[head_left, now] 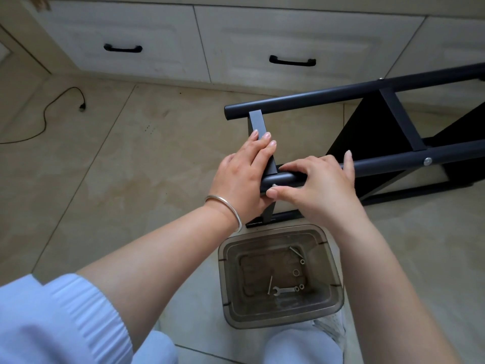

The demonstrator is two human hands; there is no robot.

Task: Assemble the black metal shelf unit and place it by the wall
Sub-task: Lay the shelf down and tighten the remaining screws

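The black metal shelf unit (372, 127) lies on its side on the tiled floor, its round posts running from centre to the right edge. My left hand (242, 174) grips the flat end crossbar (256, 122) where it meets the near post (388, 162). My right hand (312, 185) rests over the end of that post, thumb and index finger pinching a small silver bolt (274, 185) at the joint. A silver bolt head (427, 161) shows further along the post.
A clear plastic tub (280, 278) stands on the floor just below my hands, holding a small wrench (282, 290), bolts and nuts. White drawers with black handles (292, 61) line the far wall. A black power cord (52, 109) lies at the left. My knees are at the bottom edge.
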